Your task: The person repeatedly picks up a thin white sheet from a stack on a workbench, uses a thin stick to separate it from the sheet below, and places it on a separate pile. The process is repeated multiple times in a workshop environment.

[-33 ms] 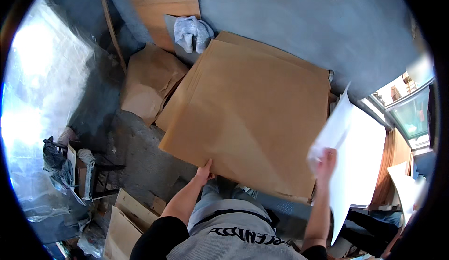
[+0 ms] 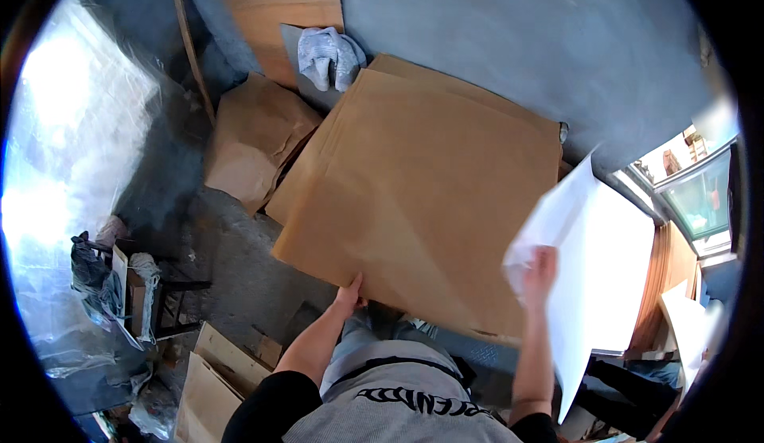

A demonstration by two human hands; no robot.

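Observation:
A pile of large brown paper sheets (image 2: 430,180) fills the middle of the view, its edges slightly fanned at the left. My left hand (image 2: 349,292) grips the near edge, thumb on top and fingers underneath. Over the pile's right edge, my right hand (image 2: 539,274) is closed on the edge of a white sheet (image 2: 569,204), which is lifted and curling. Below that sheet lies a stack of white sheets (image 2: 617,276), right beside the brown pile. My right fingers are somewhat blurred.
Behind the pile rises a grey wall (image 2: 517,37), with a grey cloth (image 2: 330,54) near its left part. Crumpled brown paper (image 2: 259,144) lies at the left. A black stool (image 2: 179,296) and cardboard pieces (image 2: 211,383) stand lower left. Someone's dark-clothed legs (image 2: 629,395) show lower right.
My right hand has moved left and slightly up, drawing the white sheet's edge farther over the brown pile. My left hand stays at the near edge.

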